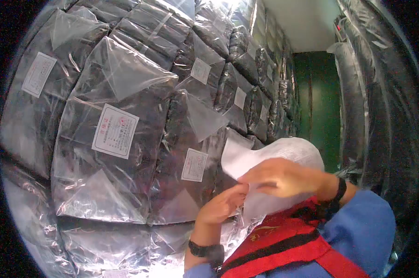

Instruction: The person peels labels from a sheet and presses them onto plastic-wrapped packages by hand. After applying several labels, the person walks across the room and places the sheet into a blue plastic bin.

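Observation:
A white curled sheet [290,150], paper-like, bends over and below my right hand [281,177], which is closed on its left edge. My left hand [223,204] meets it there from below, fingers pinched together at the same edge. Whatever lies between the fingertips is too small to make out. Left of my hands, dark goods in clear plastic bags are stacked like a wall. One large bag [82,139] bears a white printed label [115,131] with red and black print. A smaller label [194,164] sits on the bag closest to my left hand.
More labelled bags [228,97] run back in rows along the left side. Tall plastic-wrapped dark stacks [381,92] line the right. A narrow gap between them leads to a green wall or door [323,111]. My red apron [274,241] fills the lower middle.

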Motion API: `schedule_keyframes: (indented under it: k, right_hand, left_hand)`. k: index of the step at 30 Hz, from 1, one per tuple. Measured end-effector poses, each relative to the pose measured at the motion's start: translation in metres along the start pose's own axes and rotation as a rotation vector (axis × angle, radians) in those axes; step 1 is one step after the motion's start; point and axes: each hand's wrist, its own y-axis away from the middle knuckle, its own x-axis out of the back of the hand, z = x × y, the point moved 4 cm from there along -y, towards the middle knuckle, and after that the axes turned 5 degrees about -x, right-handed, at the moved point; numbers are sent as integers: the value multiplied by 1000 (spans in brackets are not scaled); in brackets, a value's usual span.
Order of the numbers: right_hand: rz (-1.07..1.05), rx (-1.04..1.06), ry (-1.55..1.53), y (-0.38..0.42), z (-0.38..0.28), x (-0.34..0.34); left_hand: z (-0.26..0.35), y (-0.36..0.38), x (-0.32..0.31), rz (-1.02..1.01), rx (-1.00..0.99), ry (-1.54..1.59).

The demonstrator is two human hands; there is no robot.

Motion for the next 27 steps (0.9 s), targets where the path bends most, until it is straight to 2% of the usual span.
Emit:
schedule_keyframes:
  k: [2, 3, 5, 6, 7, 8, 10, 12, 14, 15, 16, 17, 18, 19, 20, 21, 23, 24, 27]
  right_hand:
    - [51, -50, 14, 8, 1, -18]
    - [89, -1, 94, 11, 1, -23]
    - [162, 91, 251, 21, 2, -31]
    - [104, 142, 346, 27, 7, -37]
    - [101, 190, 310, 29, 7, -44]
    - [101, 237, 276, 31, 4, -51]
    - [73, 268, 230, 35, 2, -54]
    - [30, 243, 213, 31, 2, -42]
    - [390, -18, 60, 22, 12, 23]
    - [557, -206, 225, 26, 24, 51]
    - [692, -312, 204, 27, 35, 76]
    - [656, -388, 372, 36, 59, 97]
    - [588, -584, 494, 52, 91, 111]
    - [458, -857, 312, 62, 110, 122]
    - [428, -862, 22, 75, 125, 126]
    - [392, -853, -268, 87, 137, 127]
    - [361, -750, -474, 103, 130, 129]
    - [343, -700, -582, 111, 127, 127]
    - [637, -552, -706, 145, 148, 123]
  left_hand:
    - [-13, -8, 3, 85, 108, 86]
    - [-17, -13, 5, 131, 161, 134]
    - [-27, -17, 10, 206, 424, 330]
    - [-44, -19, 21, 314, 489, 339]
    - [-63, -18, 32, 422, 558, 349]
    - [-81, -17, 50, 543, 481, 260]
    - [-88, -16, 60, 447, 543, 86]
    - [-80, -24, 61, 397, 467, -129]
    - [-55, -30, 41, 412, 259, -359]
    - [-46, -29, 37, 413, 243, -303]
    - [-39, -27, 36, 401, 172, -389]
    - [-33, -27, 35, 384, 96, -477]
    - [-28, -26, 35, 395, 76, -502]
    - [-23, -25, 35, 405, 53, -528]
    - [-20, -23, 33, 418, 36, -552]
    - [-17, -26, 32, 477, 1, -522]
    - [-8, -38, 32, 605, -67, -463]
    - [-3, -43, 30, 642, -61, -555]
    - [9, -60, 27, 738, -34, -828]
